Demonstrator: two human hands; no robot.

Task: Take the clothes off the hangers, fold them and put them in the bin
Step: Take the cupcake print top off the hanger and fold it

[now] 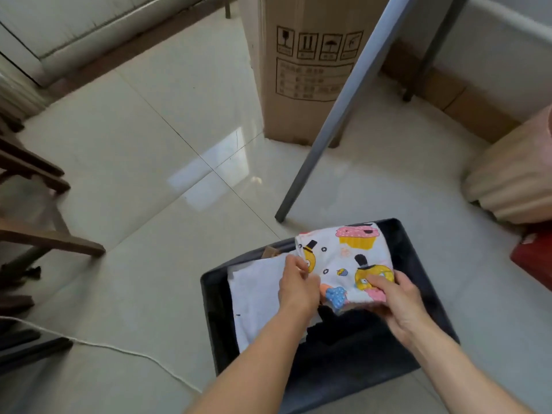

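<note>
floor: pale glossy tiles [143, 180], bright glare patch [215, 165] | back: tall cardboard box [298, 85] with handling symbols | front of box: slanted grey metal leg [322, 138] | left: dark wooden furniture legs [47, 239] | white cord [134, 352] on floor | right: beige ribbed object [513, 174], possibly a stool

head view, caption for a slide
Left hand and right hand hold a folded cartoon-print garment at the dark bin, beside a white garment.

tiled floor [134, 174], bin [424, 264], cardboard box [298, 85]
</note>
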